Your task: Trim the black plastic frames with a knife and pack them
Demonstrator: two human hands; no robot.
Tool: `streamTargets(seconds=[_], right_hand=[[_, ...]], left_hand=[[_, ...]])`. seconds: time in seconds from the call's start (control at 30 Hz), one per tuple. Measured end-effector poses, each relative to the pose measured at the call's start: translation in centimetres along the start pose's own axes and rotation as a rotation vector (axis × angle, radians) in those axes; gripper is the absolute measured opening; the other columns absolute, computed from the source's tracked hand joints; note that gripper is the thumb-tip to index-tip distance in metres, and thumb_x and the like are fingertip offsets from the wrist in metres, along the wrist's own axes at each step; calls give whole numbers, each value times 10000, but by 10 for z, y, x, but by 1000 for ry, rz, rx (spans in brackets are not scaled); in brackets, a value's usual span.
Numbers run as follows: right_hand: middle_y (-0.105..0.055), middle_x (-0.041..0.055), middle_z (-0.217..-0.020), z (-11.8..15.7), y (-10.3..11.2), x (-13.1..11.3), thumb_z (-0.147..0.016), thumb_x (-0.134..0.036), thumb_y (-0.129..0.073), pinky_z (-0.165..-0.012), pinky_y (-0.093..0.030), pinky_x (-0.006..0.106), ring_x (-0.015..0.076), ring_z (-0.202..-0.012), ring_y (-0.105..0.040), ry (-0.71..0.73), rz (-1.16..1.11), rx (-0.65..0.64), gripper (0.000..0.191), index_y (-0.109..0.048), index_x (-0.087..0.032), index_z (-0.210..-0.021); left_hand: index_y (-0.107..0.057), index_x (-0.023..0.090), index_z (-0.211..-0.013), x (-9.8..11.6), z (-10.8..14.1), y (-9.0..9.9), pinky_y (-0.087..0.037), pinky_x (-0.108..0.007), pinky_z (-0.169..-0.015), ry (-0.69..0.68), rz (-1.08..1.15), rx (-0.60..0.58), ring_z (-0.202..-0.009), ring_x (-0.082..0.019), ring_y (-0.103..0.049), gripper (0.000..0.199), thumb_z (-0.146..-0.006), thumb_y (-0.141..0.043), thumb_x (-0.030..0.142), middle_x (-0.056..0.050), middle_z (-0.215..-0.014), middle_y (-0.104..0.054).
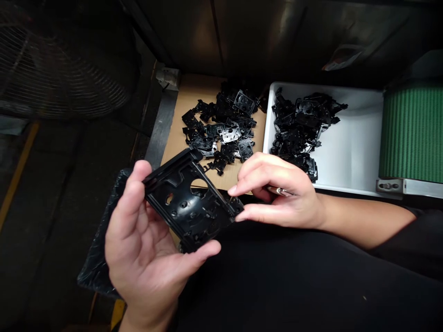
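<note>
In the middle of the view, a plastic frame (190,203) lies on the left hand (141,235), and the right hand (277,193) is beside it at 3 o'clock. At 12 o'clock, a pile of plastic parts (221,129) lies on a cardboard sheet (190,97). At 1 o'clock, more parts (297,124) lie inside a tray (356,138), and a conveyor belt (411,133) is just beside it at 2 o'clock.

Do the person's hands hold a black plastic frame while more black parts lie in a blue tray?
No, the rectangular tray is white, not blue, in the head view. The left hand and right hand do hold the black plastic frame, and more black parts lie in the tray.
</note>
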State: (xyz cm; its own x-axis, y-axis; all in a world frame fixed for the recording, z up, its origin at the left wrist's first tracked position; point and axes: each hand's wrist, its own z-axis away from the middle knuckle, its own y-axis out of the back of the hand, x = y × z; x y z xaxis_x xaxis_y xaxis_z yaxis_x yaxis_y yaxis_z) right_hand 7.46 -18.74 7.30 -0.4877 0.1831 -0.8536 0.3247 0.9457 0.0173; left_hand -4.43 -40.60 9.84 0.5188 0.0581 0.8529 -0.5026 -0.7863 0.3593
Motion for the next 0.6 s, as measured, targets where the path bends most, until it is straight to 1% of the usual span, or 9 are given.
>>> streamTargets(seconds=[0.2,0.3,0.37,0.5,0.6], right_hand=[[-729,52,-999,-3,-10,1,-893,-175,-879,-584,-555,230,151,-874,-682,0,-1,-18,265,-757,-155,-1128],[-725,60,-989,-4,-16,1,-890,-171,-883,-584,-547,227,147,-866,-674,20,-4,-11,266,-762,-135,-1124],[-720,66,-984,-5,-20,1,-888,-161,-881,-575,-539,227,143,-848,-668,19,-1,-13,259,-763,-125,-1117],[-713,48,-978,-7,-30,0,-908,-205,-865,-519,-529,253,135,-722,-615,-29,37,-21,241,-760,-203,-1124],[-707,41,-973,-9,-39,-1,-918,-220,-857,-502,-520,266,128,-667,-576,-42,46,-23,238,-756,-232,-1133]], left_hand=[[-553,385,-1587,-2,3,9,-496,-547,-1256,12,25,8,-1655,-424,-273,1216,-489,-1076,408,0,-1712,-482],[-561,379,-1580,-5,4,14,-512,-562,-1237,17,33,17,-1645,-442,-288,1213,-484,-1078,418,-14,-1719,-472],[-568,364,-1576,-7,5,19,-502,-562,-1244,16,42,19,-1637,-447,-306,1209,-482,-1080,395,-17,-1717,-476],[-566,376,-1578,-11,6,29,-435,-560,-1301,20,55,7,-1629,-427,-338,1172,-521,-1069,325,-15,-1706,-491],[-564,407,-1573,-13,8,37,-419,-607,-1303,39,53,11,-1633,-433,-324,1158,-532,-1066,340,-23,-1707,-488]])
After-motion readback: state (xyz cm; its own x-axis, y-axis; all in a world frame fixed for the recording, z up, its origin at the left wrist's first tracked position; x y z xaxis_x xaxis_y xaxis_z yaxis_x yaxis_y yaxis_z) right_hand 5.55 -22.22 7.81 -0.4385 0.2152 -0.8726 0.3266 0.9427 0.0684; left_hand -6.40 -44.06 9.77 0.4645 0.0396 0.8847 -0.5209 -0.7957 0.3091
